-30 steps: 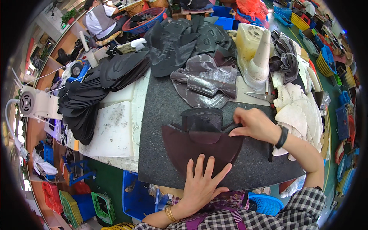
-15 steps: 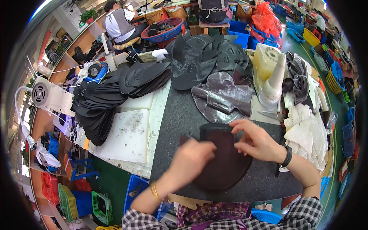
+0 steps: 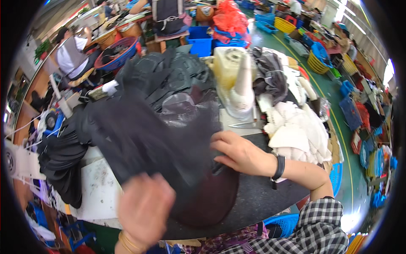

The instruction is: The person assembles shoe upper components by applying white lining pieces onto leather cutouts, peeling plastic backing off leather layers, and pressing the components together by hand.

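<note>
The left hand (image 3: 146,207), blurred, is left of the white cone-shaped plastic bottle (image 3: 242,95) and nearer the person, overlapping a broad black flexible sheet (image 3: 144,135); whether it grips, I cannot tell; the right hand (image 3: 243,155), fingers bent, is on the bottle's near side, its hold likewise unclear; the sheet spreads leftward of the bottle; a dark maroon round-edged flat piece (image 3: 220,197) lies on the bottle's near side.
</note>
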{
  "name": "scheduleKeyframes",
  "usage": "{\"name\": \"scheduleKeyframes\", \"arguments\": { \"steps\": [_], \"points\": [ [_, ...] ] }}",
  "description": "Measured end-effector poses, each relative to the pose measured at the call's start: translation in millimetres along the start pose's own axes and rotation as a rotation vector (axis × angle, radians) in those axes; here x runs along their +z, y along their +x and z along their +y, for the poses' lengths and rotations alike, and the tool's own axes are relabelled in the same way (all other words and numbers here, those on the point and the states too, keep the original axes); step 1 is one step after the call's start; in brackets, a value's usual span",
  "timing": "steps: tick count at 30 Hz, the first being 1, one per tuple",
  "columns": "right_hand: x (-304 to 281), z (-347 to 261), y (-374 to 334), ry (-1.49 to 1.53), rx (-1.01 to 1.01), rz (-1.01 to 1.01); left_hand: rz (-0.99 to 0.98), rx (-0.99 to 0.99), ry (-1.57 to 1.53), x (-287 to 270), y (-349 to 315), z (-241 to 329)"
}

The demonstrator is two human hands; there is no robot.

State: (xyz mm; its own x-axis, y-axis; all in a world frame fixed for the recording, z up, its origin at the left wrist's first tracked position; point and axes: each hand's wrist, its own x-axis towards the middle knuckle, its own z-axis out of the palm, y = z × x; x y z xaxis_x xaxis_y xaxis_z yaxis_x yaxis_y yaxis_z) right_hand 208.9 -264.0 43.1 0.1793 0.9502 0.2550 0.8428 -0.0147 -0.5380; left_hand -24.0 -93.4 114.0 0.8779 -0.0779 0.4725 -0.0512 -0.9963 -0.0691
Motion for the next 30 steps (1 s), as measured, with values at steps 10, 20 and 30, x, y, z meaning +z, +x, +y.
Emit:
{"name": "scheduleKeyframes", "arguments": {
  "steps": [10, 20, 30],
  "points": [
    [-98.5, 21.0, -100.2, -0.618, 0.465, 0.104, -0.124, -0.191, -0.505, 23.0, -49.9, 91.9],
    [-75.3, -88.4, -55.4, 0.378, 0.167, -0.305, -0.614, -0.823, -1.337, 15.6, -15.0, 100.1],
    [-41.2, -94.7, -15.7, 0.391, 0.067, -0.543, -0.342, -0.468, -1.706, 13.2, -52.2, 65.9]
  ]
}}
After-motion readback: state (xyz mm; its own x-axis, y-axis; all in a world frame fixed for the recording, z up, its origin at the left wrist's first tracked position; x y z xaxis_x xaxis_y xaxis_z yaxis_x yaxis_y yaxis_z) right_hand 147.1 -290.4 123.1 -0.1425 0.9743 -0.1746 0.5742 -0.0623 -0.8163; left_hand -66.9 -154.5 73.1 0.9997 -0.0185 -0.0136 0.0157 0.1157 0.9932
